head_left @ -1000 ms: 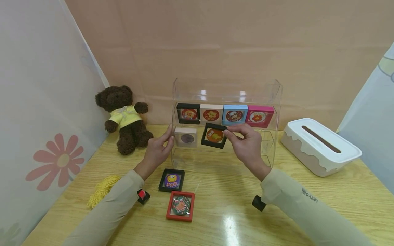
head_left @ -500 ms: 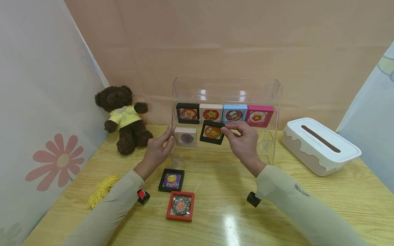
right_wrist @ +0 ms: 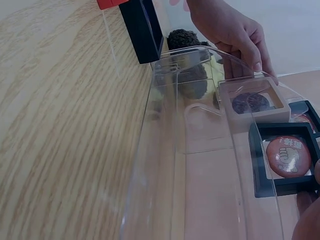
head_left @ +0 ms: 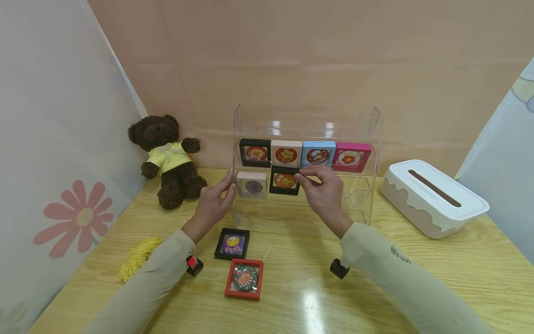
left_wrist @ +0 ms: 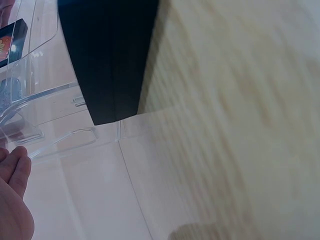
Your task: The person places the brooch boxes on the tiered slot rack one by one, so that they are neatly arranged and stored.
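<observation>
My right hand (head_left: 325, 190) pinches a black square display frame (head_left: 285, 181) at its right edge, between thumb and fingers. The frame holds a round orange-red badge and stands at the lower tier of a clear acrylic stand (head_left: 308, 121). Beside it on that tier is a pale pink frame (head_left: 252, 185) with a dark round badge. My left hand (head_left: 212, 202) touches the stand's left side with fairly straight fingers and thumb. In the right wrist view the black frame (right_wrist: 285, 188) stands right next to the pale frame (right_wrist: 260, 112); my right hand is mostly cut off.
Black, cream, blue and magenta frames (head_left: 352, 157) line the upper tier. On the table lie a black frame (head_left: 232, 244) with a purple badge and a red frame (head_left: 244, 279). A teddy bear (head_left: 167, 157), yellow yarn (head_left: 139, 257) and a tissue box (head_left: 434, 197) surround the stand.
My right hand has brought the black frame slightly left, close to the pale frame, and set it straighter. My left hand stays at the stand's side.
</observation>
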`<move>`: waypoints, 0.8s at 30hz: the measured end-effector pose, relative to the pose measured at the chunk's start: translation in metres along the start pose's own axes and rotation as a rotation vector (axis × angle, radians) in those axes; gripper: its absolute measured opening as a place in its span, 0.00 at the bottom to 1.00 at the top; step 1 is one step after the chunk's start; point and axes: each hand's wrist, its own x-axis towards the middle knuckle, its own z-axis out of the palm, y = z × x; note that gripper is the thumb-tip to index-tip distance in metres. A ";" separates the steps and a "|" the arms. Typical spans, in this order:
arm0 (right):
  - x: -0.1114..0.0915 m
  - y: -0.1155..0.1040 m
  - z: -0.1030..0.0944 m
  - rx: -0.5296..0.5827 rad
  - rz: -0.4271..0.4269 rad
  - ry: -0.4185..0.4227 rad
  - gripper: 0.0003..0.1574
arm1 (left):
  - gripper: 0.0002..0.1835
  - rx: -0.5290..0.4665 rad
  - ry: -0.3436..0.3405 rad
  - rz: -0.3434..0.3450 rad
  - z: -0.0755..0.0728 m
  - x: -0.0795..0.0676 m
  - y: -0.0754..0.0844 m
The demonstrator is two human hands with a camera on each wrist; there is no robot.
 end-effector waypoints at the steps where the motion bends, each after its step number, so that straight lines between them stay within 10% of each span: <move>1: -0.001 0.001 0.000 -0.007 0.000 -0.007 0.06 | 0.25 0.000 0.000 -0.001 0.000 0.000 0.000; 24: -0.010 -0.007 0.006 -0.024 -0.059 -0.053 0.06 | 0.24 -0.001 0.019 0.006 0.000 0.002 0.002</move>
